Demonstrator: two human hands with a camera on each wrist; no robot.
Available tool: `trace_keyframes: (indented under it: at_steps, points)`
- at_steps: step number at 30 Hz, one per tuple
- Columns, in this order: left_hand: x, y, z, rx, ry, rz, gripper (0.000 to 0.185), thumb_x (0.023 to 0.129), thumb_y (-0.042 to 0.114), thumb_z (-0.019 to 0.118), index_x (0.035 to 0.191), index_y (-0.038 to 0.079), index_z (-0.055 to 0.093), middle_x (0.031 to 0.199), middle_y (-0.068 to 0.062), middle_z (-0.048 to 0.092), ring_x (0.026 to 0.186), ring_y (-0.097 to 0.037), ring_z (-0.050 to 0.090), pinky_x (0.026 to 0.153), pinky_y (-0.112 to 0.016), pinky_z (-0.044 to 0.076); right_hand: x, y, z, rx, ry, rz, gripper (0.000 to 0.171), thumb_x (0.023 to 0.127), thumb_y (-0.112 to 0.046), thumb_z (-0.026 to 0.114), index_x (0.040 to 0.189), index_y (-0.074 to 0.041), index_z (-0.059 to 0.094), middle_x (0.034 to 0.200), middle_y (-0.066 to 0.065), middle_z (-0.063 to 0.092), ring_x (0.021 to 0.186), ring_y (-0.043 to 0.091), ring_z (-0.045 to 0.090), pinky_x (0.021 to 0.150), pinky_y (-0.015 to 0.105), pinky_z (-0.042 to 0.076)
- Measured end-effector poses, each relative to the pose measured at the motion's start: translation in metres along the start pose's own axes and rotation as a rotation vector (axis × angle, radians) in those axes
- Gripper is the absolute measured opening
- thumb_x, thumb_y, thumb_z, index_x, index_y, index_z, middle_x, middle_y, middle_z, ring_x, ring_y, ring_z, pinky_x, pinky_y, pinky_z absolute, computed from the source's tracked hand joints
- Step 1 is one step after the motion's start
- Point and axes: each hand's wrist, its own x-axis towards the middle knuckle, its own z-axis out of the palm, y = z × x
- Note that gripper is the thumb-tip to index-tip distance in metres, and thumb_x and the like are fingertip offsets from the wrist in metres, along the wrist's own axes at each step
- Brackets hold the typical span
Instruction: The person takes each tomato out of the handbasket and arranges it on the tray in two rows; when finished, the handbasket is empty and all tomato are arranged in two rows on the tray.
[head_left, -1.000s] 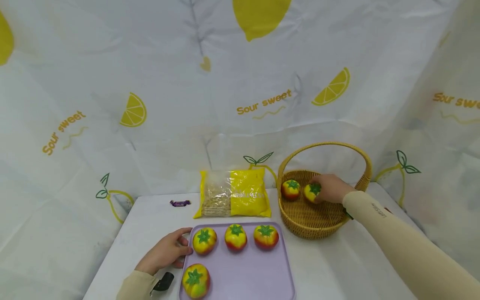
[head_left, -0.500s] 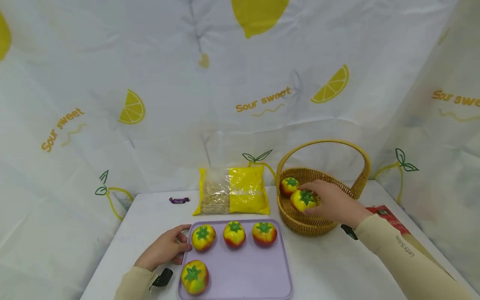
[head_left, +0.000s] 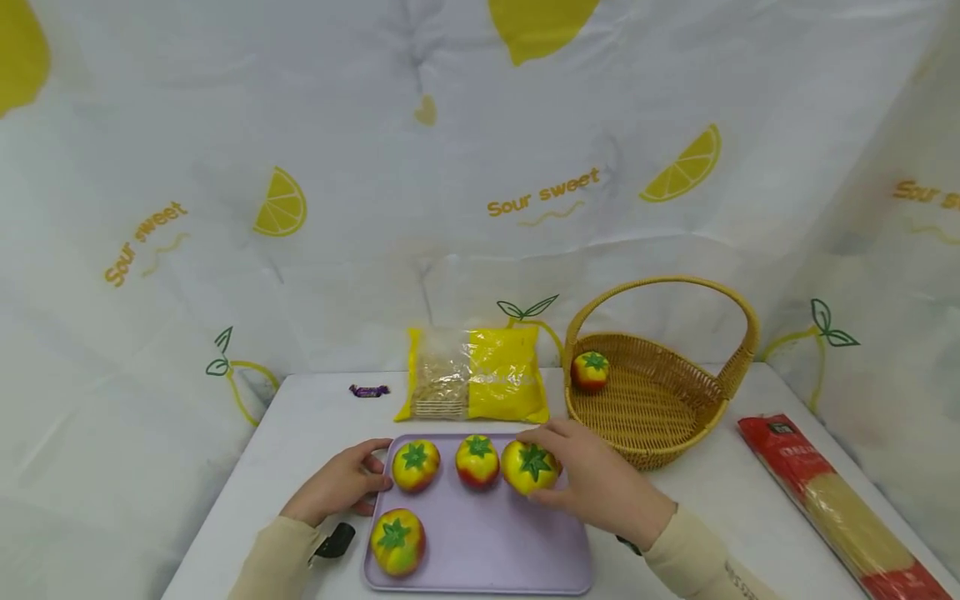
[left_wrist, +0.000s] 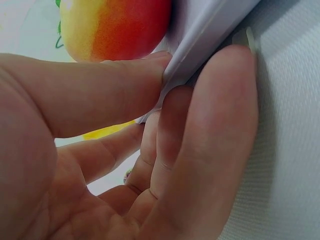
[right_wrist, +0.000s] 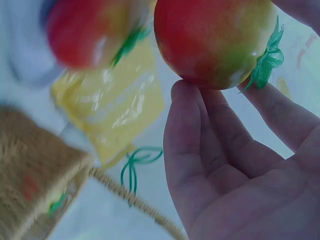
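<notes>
My right hand (head_left: 542, 467) grips a yellow-red toy tomato (head_left: 525, 472) with a green stem, just above the right end of the back row on the purple tray (head_left: 495, 550). In the right wrist view the tomato (right_wrist: 215, 40) rests on my curled fingers (right_wrist: 185, 130), with a second, blurred tomato (right_wrist: 85, 30) close behind it. Three more tomatoes (head_left: 415, 465) (head_left: 477, 460) (head_left: 397, 542) sit on the tray. My left hand (head_left: 378, 479) pinches the tray's left edge (left_wrist: 210, 35), thumb on top, beside a tomato (left_wrist: 115, 25). One tomato (head_left: 590, 371) lies in the wicker basket (head_left: 660, 283).
A yellow bag of noodles (head_left: 476, 385) lies behind the tray and a small purple sweet (head_left: 369, 390) to its left. A long red spaghetti pack (head_left: 825, 500) lies at the table's right edge. Lemon-print cloth hangs behind and at both sides.
My right hand has lifted one tomato out of the basket and carried it left and nearer, to the tray. One tomato is left in the basket. My left hand has stayed at the tray's edge.
</notes>
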Motion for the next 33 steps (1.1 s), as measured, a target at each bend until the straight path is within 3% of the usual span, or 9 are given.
trace_keyframes:
  at_steps: [7,12,17,33]
  points:
    - [-0.001,0.003,-0.001,-0.020,-0.017,0.045,0.065,0.095,0.011,0.080,0.155,0.013,0.054,0.111,-0.011,0.062,0.073,-0.021,0.067,0.064,-0.038,0.067,0.001,-0.015,0.033,0.056,-0.008,-0.085,0.063,0.082,-0.034,0.096,0.139,-0.023,0.071,0.123,-0.009,0.063,0.110,0.007,0.059,0.097,0.035,0.061]
    - [0.000,0.004,0.000,-0.029,-0.033,0.067,0.065,0.095,0.010,0.080,0.155,0.012,0.054,0.110,-0.011,0.061,0.074,-0.021,0.067,0.063,-0.038,0.067,-0.002,-0.019,0.052,0.129,-0.100,-0.050,0.065,0.084,-0.040,0.094,0.142,-0.024,0.069,0.123,-0.007,0.061,0.104,0.005,0.058,0.096,0.036,0.061]
    - [0.000,0.000,-0.001,-0.025,-0.025,0.069,0.066,0.094,0.010,0.080,0.155,0.012,0.055,0.110,-0.011,0.061,0.077,-0.020,0.067,0.062,-0.038,0.067,-0.005,-0.022,0.064,0.164,-0.163,-0.043,0.064,0.084,-0.046,0.092,0.141,-0.031,0.068,0.136,-0.004,0.062,0.116,0.009,0.061,0.104,0.045,0.061]
    - [-0.001,0.000,-0.002,-0.016,-0.021,0.036,0.064,0.096,0.010,0.079,0.155,0.015,0.055,0.112,-0.010,0.061,0.074,-0.022,0.065,0.064,-0.037,0.067,-0.002,-0.030,0.066,0.127,-0.172,-0.065,0.063,0.084,-0.045,0.092,0.141,-0.030,0.068,0.130,-0.009,0.062,0.108,0.003,0.056,0.102,0.038,0.059]
